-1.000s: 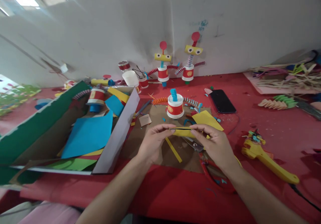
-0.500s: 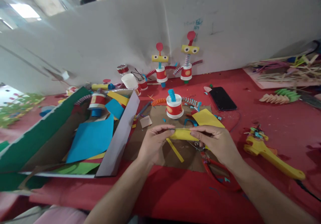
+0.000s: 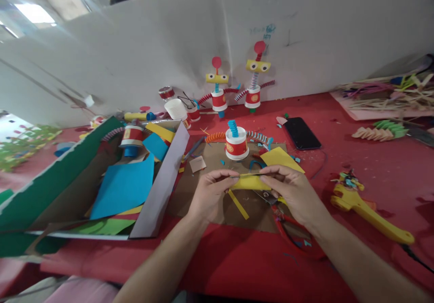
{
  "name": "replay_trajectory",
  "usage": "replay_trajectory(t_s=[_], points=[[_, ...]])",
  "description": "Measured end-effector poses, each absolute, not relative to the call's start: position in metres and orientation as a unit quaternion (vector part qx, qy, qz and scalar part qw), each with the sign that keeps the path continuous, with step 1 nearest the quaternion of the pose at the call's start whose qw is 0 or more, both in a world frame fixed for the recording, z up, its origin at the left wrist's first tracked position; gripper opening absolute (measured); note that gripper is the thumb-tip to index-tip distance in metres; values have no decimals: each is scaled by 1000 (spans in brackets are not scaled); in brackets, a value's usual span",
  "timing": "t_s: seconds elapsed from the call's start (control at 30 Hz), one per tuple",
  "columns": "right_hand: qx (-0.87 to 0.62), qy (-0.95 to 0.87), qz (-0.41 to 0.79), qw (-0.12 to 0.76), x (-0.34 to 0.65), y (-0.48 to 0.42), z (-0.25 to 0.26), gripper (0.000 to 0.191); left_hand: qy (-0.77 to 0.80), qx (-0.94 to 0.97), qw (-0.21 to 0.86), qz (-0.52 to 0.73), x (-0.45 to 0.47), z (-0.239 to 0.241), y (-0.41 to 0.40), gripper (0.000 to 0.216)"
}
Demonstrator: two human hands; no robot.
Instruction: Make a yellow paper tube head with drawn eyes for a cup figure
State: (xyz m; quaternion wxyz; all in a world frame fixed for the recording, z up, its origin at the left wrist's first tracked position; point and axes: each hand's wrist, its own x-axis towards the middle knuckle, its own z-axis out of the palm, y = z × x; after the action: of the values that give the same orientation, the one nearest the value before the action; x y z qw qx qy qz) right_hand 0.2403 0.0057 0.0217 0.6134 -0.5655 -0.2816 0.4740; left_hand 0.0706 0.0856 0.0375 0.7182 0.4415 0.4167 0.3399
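Between both hands a piece of yellow paper (image 3: 251, 183) is held up, its upper edge curled over. My left hand (image 3: 210, 191) pinches its left end between thumb and fingers, and my right hand (image 3: 292, 189) pinches the right end. Below lie a narrow yellow paper strip (image 3: 238, 204) and red-handled scissors (image 3: 286, 233), partly hidden by my right hand. Just beyond the hands stands a red and white paper cup figure (image 3: 237, 145) with folded-paper arms and a blue folded neck. A yellow paper sheet (image 3: 282, 159) lies behind my right hand.
On the left stands an open box (image 3: 159, 190) with coloured paper and another cup figure. Two finished-looking figures (image 3: 219, 99) stand by the wall. To the right are a phone (image 3: 301, 133), a yellow glue gun (image 3: 373, 217) with a cord, and folded paper strips (image 3: 379, 131).
My right fingers have shifted slightly along the paper's upper edge, and the paper is turned a little. Both hands keep their pinch; the view has shifted slightly.
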Motion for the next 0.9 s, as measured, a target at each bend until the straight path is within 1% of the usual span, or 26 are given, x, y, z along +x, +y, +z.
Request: replay_trajectory(t_s=[0.13, 0.3, 0.53, 0.73, 0.9], points=[[-554, -269, 510, 601, 243, 6, 24, 19, 415, 437, 722, 340, 72, 40, 87, 11], [-566, -274, 492, 602, 242, 4, 31, 15, 424, 459, 705, 335, 71, 40, 90, 11], [-584, -321, 458, 588, 240, 3, 33, 24, 426, 466, 704, 325, 70, 37, 90, 10], [-601, -329, 443, 579, 239, 4, 23, 26, 408, 477, 710, 319, 71, 42, 89, 10], [-587, -349, 441, 582, 240, 3, 18, 23, 412, 465, 706, 339, 74, 35, 83, 21]])
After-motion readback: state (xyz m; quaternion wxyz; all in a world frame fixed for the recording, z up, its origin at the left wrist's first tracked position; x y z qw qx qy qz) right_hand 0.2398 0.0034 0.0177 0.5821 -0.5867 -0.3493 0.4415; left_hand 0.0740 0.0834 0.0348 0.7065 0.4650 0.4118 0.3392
